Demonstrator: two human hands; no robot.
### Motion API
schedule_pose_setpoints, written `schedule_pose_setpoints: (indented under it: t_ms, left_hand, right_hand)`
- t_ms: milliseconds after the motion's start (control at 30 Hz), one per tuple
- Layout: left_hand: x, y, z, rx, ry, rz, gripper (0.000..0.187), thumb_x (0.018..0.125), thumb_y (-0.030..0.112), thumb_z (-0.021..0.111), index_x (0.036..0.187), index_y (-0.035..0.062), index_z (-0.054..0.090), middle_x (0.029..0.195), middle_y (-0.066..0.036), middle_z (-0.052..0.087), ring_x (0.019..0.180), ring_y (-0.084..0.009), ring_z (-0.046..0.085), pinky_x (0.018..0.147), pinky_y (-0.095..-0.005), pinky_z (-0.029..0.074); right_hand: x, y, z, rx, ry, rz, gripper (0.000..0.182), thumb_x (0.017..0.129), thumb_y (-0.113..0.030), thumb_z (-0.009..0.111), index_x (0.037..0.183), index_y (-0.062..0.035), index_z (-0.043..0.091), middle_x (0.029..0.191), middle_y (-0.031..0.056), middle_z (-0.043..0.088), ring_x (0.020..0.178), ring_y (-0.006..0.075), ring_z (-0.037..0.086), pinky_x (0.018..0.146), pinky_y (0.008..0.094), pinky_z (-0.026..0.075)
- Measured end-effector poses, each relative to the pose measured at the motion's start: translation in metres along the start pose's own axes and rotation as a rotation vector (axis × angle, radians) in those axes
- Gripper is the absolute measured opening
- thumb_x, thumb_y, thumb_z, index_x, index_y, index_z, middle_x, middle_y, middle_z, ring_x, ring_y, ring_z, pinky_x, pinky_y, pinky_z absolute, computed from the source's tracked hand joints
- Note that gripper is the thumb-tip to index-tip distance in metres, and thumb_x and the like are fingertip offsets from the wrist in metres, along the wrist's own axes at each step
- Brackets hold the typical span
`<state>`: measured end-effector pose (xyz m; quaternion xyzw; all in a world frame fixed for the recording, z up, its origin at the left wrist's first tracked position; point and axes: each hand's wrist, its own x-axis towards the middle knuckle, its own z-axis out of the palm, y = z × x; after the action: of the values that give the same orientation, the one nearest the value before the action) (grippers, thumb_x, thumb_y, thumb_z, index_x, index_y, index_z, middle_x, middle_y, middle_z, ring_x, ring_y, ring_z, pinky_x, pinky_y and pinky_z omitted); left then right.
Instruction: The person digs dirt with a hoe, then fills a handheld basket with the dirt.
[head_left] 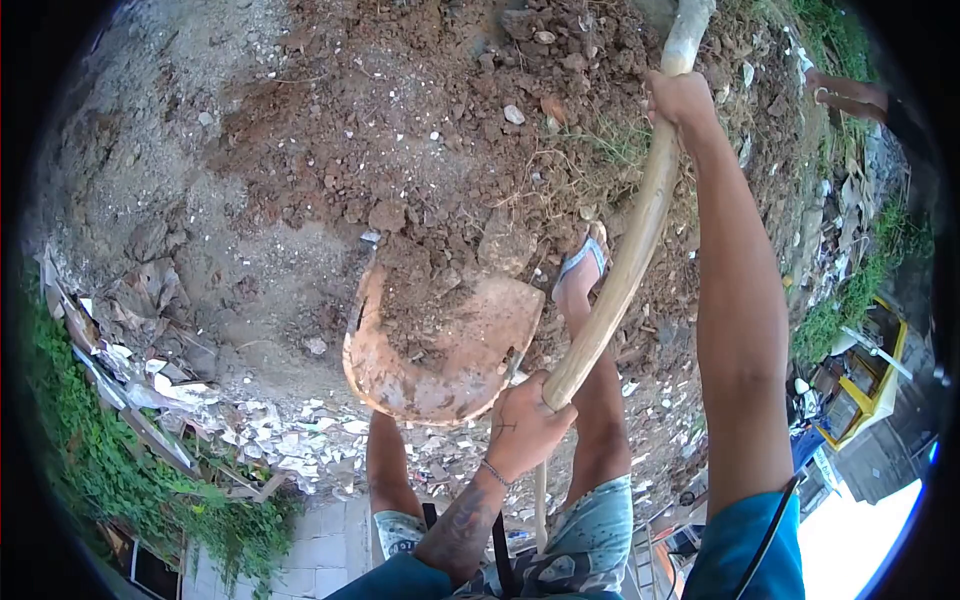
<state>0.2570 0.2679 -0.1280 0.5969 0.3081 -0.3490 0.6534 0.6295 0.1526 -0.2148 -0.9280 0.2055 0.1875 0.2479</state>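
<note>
A long, slightly bent wooden handle [632, 255] runs from the top right down toward the middle. Around its upper part, my right hand [683, 98] is closed. My left hand [532, 425], with a bracelet at the wrist, is wrapped round it lower down. Just left of my left hand is a wide, rusty metal blade [440, 390] with brown soil on it. Whether blade and handle join is hidden by my left hand. Loose brown soil [420, 150] with clods lies beyond the blade.
My sandalled foot [583, 262] stands on soil beside the handle. Part of another person's bare limb [850, 97] shows at upper right. Broken white rubble [290, 435] and green plants [120, 450] lie at lower left. A yellow-framed object [870, 385] is at right.
</note>
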Motion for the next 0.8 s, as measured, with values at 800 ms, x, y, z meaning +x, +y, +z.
schedule_pose_setpoints:
  t_ms: [800]
  left_hand:
    - [-0.338,-0.364,-0.189,0.74,0.189,-0.146,0.021,0.063,0.019,0.075,0.074,0.009,0.06,0.075,-0.012,0.064,0.068,-0.0327,0.064,0.062,-0.0445,0.051]
  right_hand:
    - [-0.518,0.132,0.124,0.915,-0.245,0.606,0.015,0.076,-0.003,0.057,0.088,-0.0014,0.048,0.071,0.0088,0.05,0.052,0.0211,0.051,0.049,0.0366,0.048]
